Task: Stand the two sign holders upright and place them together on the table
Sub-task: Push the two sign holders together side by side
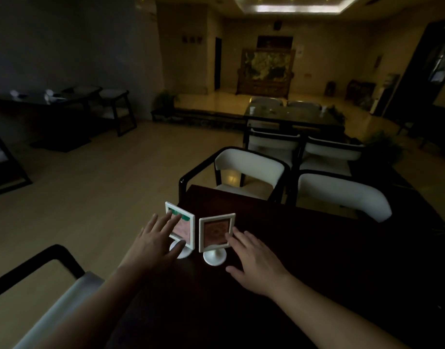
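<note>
Two white-framed sign holders stand upright side by side near the left edge of the dark table (317,248). The left sign holder (185,229) has a green-topped card and a round white base. The right sign holder (215,233) shows a reddish card on a round white foot. My left hand (156,244) is spread in front of the left holder, fingers apart, covering part of its frame and base. My right hand (254,260) lies flat and open just right of the right holder, its fingertips at the frame's lower right corner.
White-backed dark chairs (249,170) stand at the table's far side, another chair (53,293) at my near left. A second dark table (292,114) with chairs stands further back. Light wood floor (90,187) stretches to the left.
</note>
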{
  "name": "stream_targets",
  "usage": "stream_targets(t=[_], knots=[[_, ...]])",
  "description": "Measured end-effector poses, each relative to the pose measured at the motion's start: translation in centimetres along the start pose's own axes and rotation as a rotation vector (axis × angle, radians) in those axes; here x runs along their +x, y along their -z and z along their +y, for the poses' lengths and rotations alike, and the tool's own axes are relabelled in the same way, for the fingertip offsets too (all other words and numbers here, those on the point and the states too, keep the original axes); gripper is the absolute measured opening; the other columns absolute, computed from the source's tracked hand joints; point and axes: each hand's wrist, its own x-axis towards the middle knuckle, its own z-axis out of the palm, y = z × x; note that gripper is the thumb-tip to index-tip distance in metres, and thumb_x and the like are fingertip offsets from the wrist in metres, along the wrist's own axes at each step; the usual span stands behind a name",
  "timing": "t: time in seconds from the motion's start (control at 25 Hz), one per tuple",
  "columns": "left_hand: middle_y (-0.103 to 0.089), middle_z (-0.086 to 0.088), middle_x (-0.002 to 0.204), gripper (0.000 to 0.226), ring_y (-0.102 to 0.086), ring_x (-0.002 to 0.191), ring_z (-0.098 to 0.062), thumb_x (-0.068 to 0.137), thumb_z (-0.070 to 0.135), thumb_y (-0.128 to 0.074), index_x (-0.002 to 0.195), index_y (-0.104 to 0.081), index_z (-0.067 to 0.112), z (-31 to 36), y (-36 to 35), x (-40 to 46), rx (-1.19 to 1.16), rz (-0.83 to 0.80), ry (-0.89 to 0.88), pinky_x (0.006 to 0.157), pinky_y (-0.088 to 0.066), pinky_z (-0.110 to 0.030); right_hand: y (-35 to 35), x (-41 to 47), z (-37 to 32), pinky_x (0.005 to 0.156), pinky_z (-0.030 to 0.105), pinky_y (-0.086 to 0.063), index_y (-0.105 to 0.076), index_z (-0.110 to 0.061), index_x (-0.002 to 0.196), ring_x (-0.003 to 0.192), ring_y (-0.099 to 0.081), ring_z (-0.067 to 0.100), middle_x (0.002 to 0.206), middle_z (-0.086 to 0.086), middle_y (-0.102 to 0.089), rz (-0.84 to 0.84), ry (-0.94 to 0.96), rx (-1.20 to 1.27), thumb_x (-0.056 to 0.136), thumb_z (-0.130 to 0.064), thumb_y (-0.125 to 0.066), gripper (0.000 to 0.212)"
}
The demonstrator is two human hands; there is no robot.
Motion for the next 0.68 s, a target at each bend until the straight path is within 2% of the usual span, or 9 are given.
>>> stream_targets(t=[0.2,0.48,0.6,0.68], knots=[[-0.029,-0.003,0.161,0.073,-0.015,0.15,-0.032,0.091,0.049,-0.059,0.153,-0.027,0.027,-5.9,0.3,7.1,0.021,-0.055,-0.09,0.117,-0.025,-0.054,0.3,6.2,-1.3,0.118,0.044,-0.024,-0.019,-0.024,0.156,0.149,-0.013,0.022,0.166,-0.002,-0.014,0.049,-0.095,0.004,0.092,-0.046,-0.06,0.079],[-0.036,0.002,0.157,0.065,-0.023,0.148,-0.02,0.092,0.032,-0.063,0.15,-0.034,0.027,-8.9,-1.5,14.4,0.08,-0.186,-0.306,0.117,-0.029,-0.041,-0.5,12.0,-1.8,0.12,0.035,-0.018,-0.029,-0.015,0.154,0.149,-0.018,0.021,0.163,0.003,-0.024,0.05,-0.183,0.016,0.097,-0.021,-0.061,0.065],[-0.039,0.001,0.156,0.061,-0.027,0.146,-0.019,0.092,0.024,-0.062,0.149,-0.038,0.025,-8.6,-2.0,15.9,0.083,-0.247,-0.362,0.114,-0.028,-0.034,-1.1,13.5,-1.6,0.118,0.031,-0.016,-0.032,-0.013,0.153,0.149,-0.018,0.02,0.162,0.004,-0.027,0.038,-0.185,0.015,0.097,-0.013,-0.058,0.062],[-0.043,0.001,0.153,0.057,-0.034,0.142,-0.019,0.092,0.021,-0.062,0.146,-0.044,0.025,-8.6,-2.2,16.6,0.093,-0.276,-0.364,0.11,-0.033,-0.034,-1.3,14.4,-1.5,0.117,0.03,-0.016,-0.034,-0.012,0.152,0.149,-0.018,0.02,0.161,0.005,-0.03,0.034,-0.175,0.009,0.098,-0.009,-0.057,0.059]])
